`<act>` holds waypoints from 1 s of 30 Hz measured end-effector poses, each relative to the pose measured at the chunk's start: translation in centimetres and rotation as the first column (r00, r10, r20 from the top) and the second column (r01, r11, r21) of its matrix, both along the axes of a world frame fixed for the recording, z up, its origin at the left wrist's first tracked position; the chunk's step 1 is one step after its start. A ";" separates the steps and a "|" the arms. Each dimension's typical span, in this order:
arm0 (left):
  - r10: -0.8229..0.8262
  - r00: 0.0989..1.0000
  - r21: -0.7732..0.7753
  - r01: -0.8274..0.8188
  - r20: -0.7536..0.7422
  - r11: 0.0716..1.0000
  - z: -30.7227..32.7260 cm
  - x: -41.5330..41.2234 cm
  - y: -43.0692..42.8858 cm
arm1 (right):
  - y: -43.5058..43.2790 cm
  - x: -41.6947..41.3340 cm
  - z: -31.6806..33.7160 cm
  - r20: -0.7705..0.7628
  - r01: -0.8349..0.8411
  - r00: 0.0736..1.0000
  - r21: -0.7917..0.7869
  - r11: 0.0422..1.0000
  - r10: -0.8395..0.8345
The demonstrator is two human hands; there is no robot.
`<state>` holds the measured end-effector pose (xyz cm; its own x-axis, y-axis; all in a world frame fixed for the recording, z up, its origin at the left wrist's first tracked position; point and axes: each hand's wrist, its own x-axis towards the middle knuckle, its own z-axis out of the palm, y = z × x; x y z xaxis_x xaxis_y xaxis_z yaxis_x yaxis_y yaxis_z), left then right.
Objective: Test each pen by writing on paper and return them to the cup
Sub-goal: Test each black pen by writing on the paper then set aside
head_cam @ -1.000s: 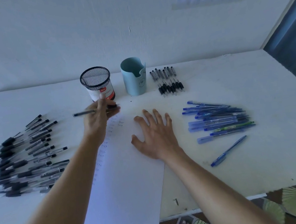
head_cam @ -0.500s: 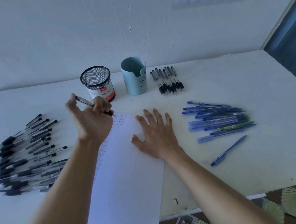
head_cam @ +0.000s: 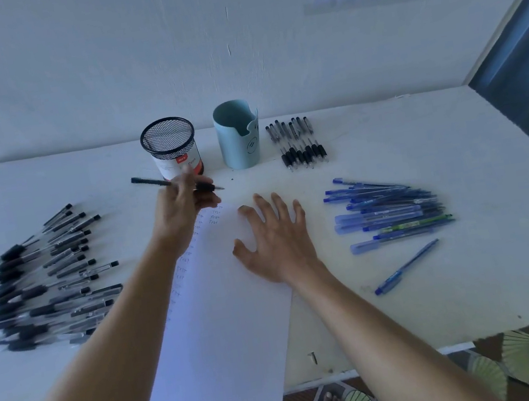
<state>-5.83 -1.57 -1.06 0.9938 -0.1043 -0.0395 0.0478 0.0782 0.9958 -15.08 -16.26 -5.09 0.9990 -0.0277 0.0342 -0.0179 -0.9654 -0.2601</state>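
left hand (head_cam: 185, 209): raised over the far end of the paper; fingers curled round the black pen, gripping it mid-barrel
black pen (head_cam: 151, 183): held roughly level in the left hand; tip points right, back end points left; off the paper, just in front of the mesh cup; not in either cup
right hand (head_cam: 277, 243): palm down, fingers straight and spread; presses the right side of the paper, holds nothing; outer fingers reach past the sheet onto the table
paper (head_cam: 227, 327): white sheet at the middle of the table (head_cam: 475, 271), lying at a slant; near end hangs over the near edge; small written marks in rows along its left side and far end, too small to read
mesh cup (head_cam: 170, 147): black wire cup with a red and white label, upright near the far edge, left of centre; no pens visible in it
blue cup (head_cam: 239, 135): pale blue, upright, just right of the mesh cup; notch cut in its rim; inside hidden
black pen pile (head_cam: 48, 286): many black pens lying by the left edge, well apart from the paper
short pen row (head_cam: 297, 143): black pens side by side near the far edge, just right of the blue cup
blue pen pile (head_cam: 389, 211): blue pens stacked towards the right edge; one green one among them
single blue pen (head_cam: 407, 266): lies alone, slanted, nearer the near edge than the blue pile
floor: patterned tiles and bare toes show below the near edge
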 end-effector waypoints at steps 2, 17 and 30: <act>-0.003 0.998 0.153 -0.006 0.058 0.988 -0.3 0.0 -0.2 | 0.0 0.0 0.0 0.004 0.005 1.000 0.004 1.000 -0.005; 0.086 0.968 0.584 -0.213 0.237 0.783 -1.5 0.1 0.7 | 0.0 0.1 0.0 0.013 0.009 1.000 0.035 0.999 -0.010; 0.022 0.969 0.649 -0.180 0.244 0.739 -2.0 0.2 0.7 | 0.0 0.1 0.0 0.017 0.008 1.000 0.026 1.000 -0.008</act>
<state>-5.61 -0.90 -3.07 0.9888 -0.0286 0.1466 -0.1333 -0.6117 0.7798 -15.02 -16.26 -5.11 0.9980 -0.0370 0.0506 -0.0210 -0.9581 -0.2857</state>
